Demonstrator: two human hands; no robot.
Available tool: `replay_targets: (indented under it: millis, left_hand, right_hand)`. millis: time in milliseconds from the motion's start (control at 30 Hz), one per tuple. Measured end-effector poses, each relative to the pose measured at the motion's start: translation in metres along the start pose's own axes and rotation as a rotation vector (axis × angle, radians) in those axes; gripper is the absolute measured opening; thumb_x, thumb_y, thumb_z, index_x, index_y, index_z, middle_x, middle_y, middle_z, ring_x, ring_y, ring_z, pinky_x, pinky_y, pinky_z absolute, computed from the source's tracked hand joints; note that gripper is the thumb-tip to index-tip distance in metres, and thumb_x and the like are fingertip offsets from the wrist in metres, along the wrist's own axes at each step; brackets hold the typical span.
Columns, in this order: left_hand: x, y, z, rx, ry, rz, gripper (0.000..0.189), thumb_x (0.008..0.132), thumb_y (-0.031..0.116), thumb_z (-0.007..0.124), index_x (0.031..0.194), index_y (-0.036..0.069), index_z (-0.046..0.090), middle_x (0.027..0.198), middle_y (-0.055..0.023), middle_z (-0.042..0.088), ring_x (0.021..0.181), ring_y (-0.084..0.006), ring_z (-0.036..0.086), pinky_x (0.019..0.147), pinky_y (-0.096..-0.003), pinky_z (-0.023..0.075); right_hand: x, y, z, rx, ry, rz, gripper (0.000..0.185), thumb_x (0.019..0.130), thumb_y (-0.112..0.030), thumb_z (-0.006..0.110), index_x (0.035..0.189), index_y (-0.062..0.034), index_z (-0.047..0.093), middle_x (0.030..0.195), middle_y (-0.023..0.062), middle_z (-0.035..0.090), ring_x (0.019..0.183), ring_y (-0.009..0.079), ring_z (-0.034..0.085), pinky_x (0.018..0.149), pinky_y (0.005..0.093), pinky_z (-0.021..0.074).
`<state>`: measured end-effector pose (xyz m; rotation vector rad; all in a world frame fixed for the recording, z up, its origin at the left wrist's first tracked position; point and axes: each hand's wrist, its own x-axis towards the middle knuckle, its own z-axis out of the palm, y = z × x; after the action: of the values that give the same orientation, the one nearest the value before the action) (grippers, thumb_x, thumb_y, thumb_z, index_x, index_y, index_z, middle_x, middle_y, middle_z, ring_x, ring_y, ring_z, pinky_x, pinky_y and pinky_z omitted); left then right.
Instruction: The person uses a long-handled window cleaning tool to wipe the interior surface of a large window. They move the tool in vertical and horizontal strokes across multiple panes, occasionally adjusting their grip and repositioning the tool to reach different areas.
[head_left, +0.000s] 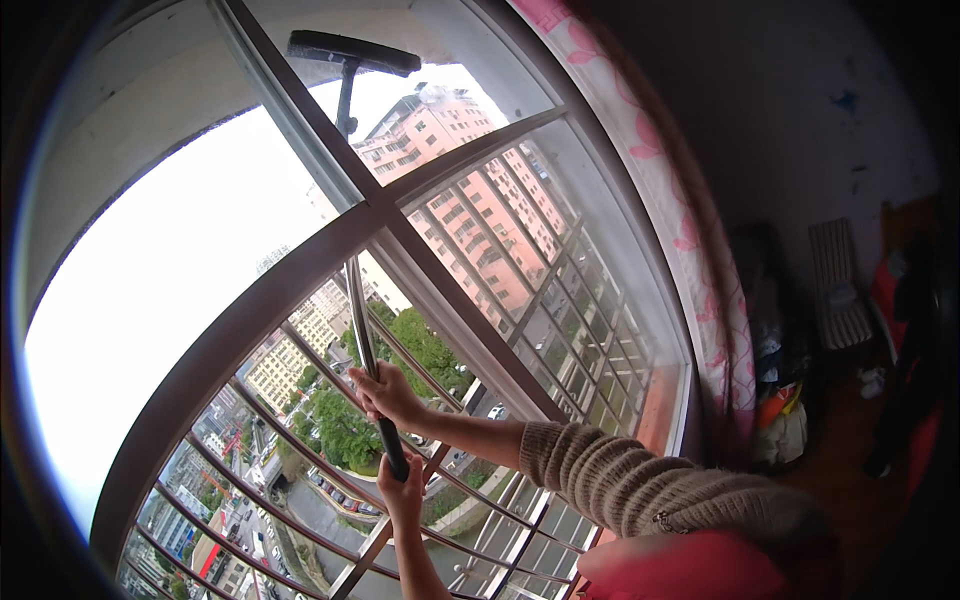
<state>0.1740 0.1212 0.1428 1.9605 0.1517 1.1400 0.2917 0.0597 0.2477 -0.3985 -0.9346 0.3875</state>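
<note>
Both my hands grip the long pole of a window cleaner (361, 322). Higher on the pole, where metal meets the dark grip, is my right hand (391, 396), its arm in a brown ribbed knit sleeve (600, 472). Around the bottom of the dark grip (392, 446) closes my left hand (403, 484). The pole slants upward and passes behind the window's crossbar (300, 247). At its top the wide dark cleaning head (354, 52) shows through the upper pane, apparently on the outer side of the glass.
Metal security bars (315, 435) cross outside the lower window. An upright frame bar (465, 315) stands right of the pole. Pink-patterned curtain (660, 172) hangs along the right side. Bags (780, 435) and a striped object (840, 285) lie farther right. Outside, buildings (480, 217) and a street stand far below.
</note>
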Motion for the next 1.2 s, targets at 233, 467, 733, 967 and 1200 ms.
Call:
replay_targets:
  millis: [233,467,733,967,1200]
  left_hand:
    - [0.092,0.034,0.030,0.292,0.187,0.198,0.027,0.086,0.020,0.073,0.083,0.002,0.054,0.062,0.0009,0.048,0.051,-0.0092,0.043,0.047,-0.0273,0.0365]
    - [-0.056,-0.065,0.067,0.042,0.097,0.022,0.024,0.083,0.014,0.075,0.093,-0.001,0.058,0.071,0.0022,0.053,0.065,-0.0075,0.046,0.061,-0.0239,0.0416]
    - [-0.109,-0.081,0.096,0.004,0.095,-0.024,0.023,0.083,0.012,0.073,0.096,-0.001,0.059,0.073,0.0009,0.052,0.067,-0.0084,0.045,0.060,-0.0250,0.0407]
    - [0.082,0.025,0.064,0.056,0.035,0.178,0.018,0.086,0.006,0.067,0.081,0.007,0.050,0.055,0.0045,0.045,0.039,-0.0046,0.039,0.035,-0.0232,0.0278]
    - [-0.063,-0.060,0.076,0.029,0.045,-0.072,0.020,0.083,0.005,0.068,0.099,-0.001,0.059,0.074,0.0021,0.054,0.067,-0.0066,0.047,0.061,-0.0215,0.0404]
  right_hand:
    - [0.098,-0.056,0.021,-0.177,0.104,-0.178,0.036,0.093,-0.030,0.063,0.070,-0.0093,0.044,0.048,-0.0026,0.043,0.034,0.0056,0.037,0.030,0.0230,0.0298]
    - [-0.057,0.019,-0.052,-0.388,0.171,-0.073,0.039,0.090,-0.040,0.066,0.074,-0.0093,0.049,0.049,-0.0040,0.047,0.038,0.0039,0.044,0.034,0.0219,0.0318]
    - [-0.111,0.015,-0.080,-0.366,0.220,0.085,0.037,0.093,-0.039,0.063,0.076,-0.0083,0.051,0.053,-0.0040,0.049,0.041,0.0046,0.046,0.036,0.0235,0.0336]
    - [0.077,-0.060,-0.018,-0.041,0.068,-0.170,0.032,0.092,-0.024,0.064,0.070,-0.0089,0.046,0.050,-0.0028,0.045,0.036,0.0038,0.038,0.032,0.0224,0.0299]
    - [-0.066,-0.007,-0.058,-0.181,0.107,-0.024,0.027,0.093,-0.024,0.064,0.076,-0.0089,0.049,0.051,-0.0044,0.045,0.037,0.0023,0.039,0.032,0.0211,0.0284]
